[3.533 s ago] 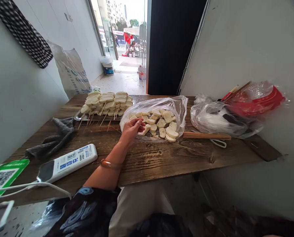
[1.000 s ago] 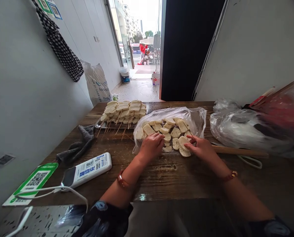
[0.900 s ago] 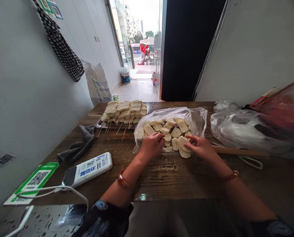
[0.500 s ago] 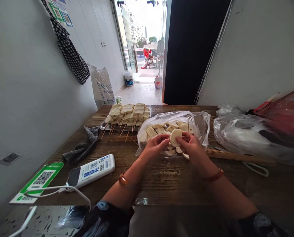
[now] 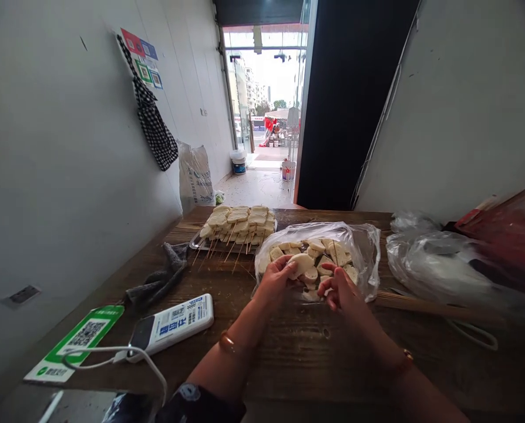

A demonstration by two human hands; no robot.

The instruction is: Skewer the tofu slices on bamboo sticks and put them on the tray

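Note:
My left hand point(image 5: 275, 282) pinches a pale, bread-like bun slice point(image 5: 301, 265) over the near left part of a clear plastic bag point(image 5: 363, 247). Several more bun slices point(image 5: 340, 254) lie inside the bag. At the bag's near right side, my right hand point(image 5: 342, 288) has curled fingers, apart from the slice in the left. A thin wooden skewer point(image 5: 335, 252) rises from it, its lower end hidden by the fingers. Left of the bag, a metal tray point(image 5: 196, 242) bears stacked skewered slices point(image 5: 238, 223), their sticks pointing toward me.
A bundle of wooden sticks point(image 5: 412, 302) lies right of the bag, before crumpled plastic bags point(image 5: 430, 252). On the left are a grey cloth point(image 5: 161, 279), a white power bank point(image 5: 181, 323) with a cable point(image 5: 150, 364), and a green QR card point(image 5: 80, 343).
My hands have drawn apart. The slice, held by both before, has moved left and tilted flatter in my left hand; the right has let go of it. The view has tipped upward.

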